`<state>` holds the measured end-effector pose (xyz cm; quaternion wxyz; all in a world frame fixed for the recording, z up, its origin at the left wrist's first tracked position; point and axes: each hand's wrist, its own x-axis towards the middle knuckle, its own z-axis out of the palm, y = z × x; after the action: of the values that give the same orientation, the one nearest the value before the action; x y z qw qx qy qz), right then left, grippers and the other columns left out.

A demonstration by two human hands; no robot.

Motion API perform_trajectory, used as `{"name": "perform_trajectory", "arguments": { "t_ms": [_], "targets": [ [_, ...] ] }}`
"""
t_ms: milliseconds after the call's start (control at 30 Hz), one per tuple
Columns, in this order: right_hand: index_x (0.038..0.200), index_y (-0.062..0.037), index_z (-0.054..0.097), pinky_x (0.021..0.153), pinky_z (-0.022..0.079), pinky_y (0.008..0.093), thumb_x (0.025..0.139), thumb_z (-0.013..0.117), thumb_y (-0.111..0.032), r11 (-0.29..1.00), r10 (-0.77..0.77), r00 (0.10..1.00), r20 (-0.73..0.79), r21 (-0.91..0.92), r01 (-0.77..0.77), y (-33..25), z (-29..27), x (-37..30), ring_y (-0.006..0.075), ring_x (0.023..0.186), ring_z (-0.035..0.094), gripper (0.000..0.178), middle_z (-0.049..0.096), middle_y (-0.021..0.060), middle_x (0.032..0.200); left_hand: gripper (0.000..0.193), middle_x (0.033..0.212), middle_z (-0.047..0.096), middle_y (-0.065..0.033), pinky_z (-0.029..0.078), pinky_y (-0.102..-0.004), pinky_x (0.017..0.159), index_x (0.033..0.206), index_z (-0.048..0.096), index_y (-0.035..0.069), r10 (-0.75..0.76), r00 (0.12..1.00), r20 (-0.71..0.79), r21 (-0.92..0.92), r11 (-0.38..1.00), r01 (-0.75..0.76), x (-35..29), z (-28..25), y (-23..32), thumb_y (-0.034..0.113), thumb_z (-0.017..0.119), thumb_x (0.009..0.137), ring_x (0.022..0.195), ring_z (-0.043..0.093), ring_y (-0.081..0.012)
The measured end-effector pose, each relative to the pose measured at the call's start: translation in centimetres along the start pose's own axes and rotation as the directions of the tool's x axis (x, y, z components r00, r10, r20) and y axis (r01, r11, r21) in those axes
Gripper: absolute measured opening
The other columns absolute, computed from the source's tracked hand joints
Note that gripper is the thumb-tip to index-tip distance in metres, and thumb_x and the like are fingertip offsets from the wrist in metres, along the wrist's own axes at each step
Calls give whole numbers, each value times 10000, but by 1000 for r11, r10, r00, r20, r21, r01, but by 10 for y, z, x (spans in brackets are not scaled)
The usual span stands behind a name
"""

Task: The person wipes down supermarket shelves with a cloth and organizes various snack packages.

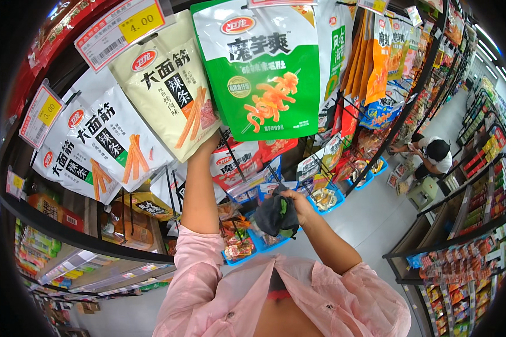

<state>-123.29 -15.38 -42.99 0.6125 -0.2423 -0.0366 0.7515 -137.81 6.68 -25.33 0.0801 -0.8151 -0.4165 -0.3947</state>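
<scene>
My left hand (209,146) reaches up among the hanging snack pouches. Its fingers are hidden behind the lower edge of a beige pouch (171,84) and beside a green-and-white pouch (264,106), so whether it grips one does not show. White pouches (115,135) with pictures of orange strips hang to the left. Lower down, in front of my chest, my right hand (301,205) is closed around a crumpled dark grey cloth (276,213) with a bit of green on it.
Price tags (123,28) stick out above the pouches. Black metal hooks (239,160) project below them. Blue baskets (326,201) of packaged snacks stand lower down. On the right, a person (433,154) crouches in the aisle near a pale green stool (424,194); further shelves (461,264) line that side.
</scene>
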Motion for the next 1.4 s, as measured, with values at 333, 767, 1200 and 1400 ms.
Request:
{"name": "perform_trajectory", "arguments": {
  "t_ms": [333,767,1200,1400],
  "targets": [
    [1133,24,536,945,441,462,890,470,-272,993,-33,999,19,115,31,-6,-15,0,327,1041,583,388,604,194,1110,348,1131,554,-231,428,-432,891,1169,535,54,110,971,214,-118,989,-86,-41,16,-24,85,523,823,1037,531,-394],
    [1210,-17,514,874,492,379,971,398,-336,797,-575,815,70,-178,577,-189,47,43,235,993,608,415,603,133,1145,420,1102,567,-258,403,-409,915,1133,559,-27,-11,975,221,-327,941,84,-68,-32,-2,-92,436,737,1063,519,-406],
    [1028,-15,590,766,505,313,900,519,-246,176,-521,792,318,-868,465,-246,143,135,161,846,613,273,636,78,952,407,1304,441,-224,370,-409,959,1174,528,-35,-295,953,69,-142,943,302,-182,-82,75,-88,454,777,1185,442,-385],
    [1000,-17,592,742,503,294,883,542,-231,242,-347,879,326,-874,420,-236,129,123,150,814,609,249,632,66,913,283,1052,557,-176,435,-383,841,1029,590,-29,-297,858,-418,-204,952,231,-194,-82,135,-107,441,802,977,541,-308]
  ]
}}
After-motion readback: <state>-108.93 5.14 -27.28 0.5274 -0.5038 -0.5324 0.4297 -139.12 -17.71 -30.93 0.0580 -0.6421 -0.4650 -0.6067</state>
